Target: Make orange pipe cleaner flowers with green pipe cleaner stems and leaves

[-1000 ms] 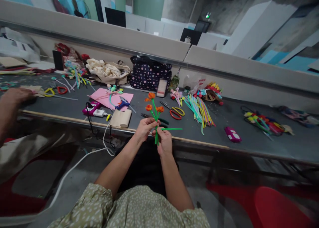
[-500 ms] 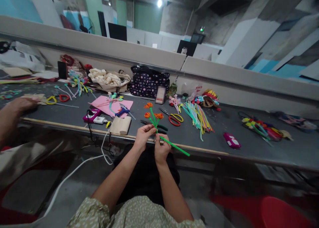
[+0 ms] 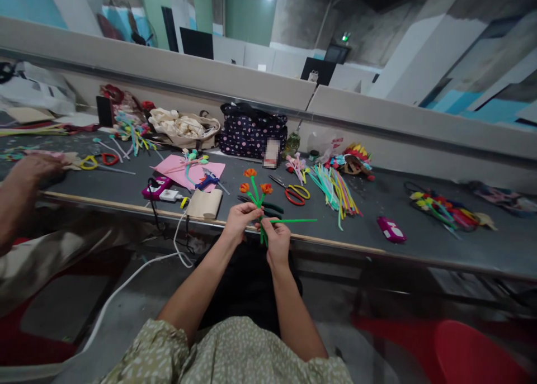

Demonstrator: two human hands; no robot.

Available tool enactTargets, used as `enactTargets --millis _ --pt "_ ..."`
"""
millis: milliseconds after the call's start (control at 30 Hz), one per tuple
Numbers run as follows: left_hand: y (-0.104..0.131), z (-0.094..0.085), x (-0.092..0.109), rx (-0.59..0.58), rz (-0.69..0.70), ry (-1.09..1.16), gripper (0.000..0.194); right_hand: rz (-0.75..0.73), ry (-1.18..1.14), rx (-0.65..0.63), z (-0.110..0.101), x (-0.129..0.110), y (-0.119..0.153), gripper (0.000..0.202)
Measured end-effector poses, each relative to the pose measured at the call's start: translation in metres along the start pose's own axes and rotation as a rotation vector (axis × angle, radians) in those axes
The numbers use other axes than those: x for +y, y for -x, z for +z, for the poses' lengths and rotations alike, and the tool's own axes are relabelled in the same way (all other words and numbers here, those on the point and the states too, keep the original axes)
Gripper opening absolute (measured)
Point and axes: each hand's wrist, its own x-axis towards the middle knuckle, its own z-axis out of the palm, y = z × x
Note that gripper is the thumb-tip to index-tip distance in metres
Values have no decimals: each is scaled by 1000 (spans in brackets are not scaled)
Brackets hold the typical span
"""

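My left hand (image 3: 242, 219) is closed around the green stems of a pipe cleaner flower bunch (image 3: 254, 189) with three orange heads. It holds the bunch upright above the table's front edge. Just to the right, my right hand (image 3: 276, 237) pinches a green pipe cleaner (image 3: 298, 221) against the stems, its free end pointing right. Green stem ends show below the fingers. Behind my hands lie dark-handled pliers (image 3: 273, 207), partly hidden, and scissors (image 3: 296, 195) with red and yellow handles.
A co-worker's hand (image 3: 39, 169) is at the table's left. A blue glue gun (image 3: 207, 180) lies by pink paper (image 3: 176, 170) and a wooden block (image 3: 205, 204). Pipe cleaners (image 3: 333, 191) lie right of the scissors, a magenta device (image 3: 391, 230) farther right. A white cable (image 3: 126, 286) hangs down front left.
The green pipe cleaner's free end has swung up from slanting down-right to nearly level. My right hand has turned and shifted slightly. The left hand keeps its hold on the stems.
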Motion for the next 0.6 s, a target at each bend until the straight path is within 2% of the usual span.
enactTargets --millis 300,400,600 --pt "4 3 5 -81 -81 137 28 251 -249 -77 5 -10 3 18" --pt "4 4 4 -83 -75 130 27 181 -225 -55 7 -9 5 19" --pt "5 10 3 -61 -64 104 28 -109 -12 93 10 -6 9 21"
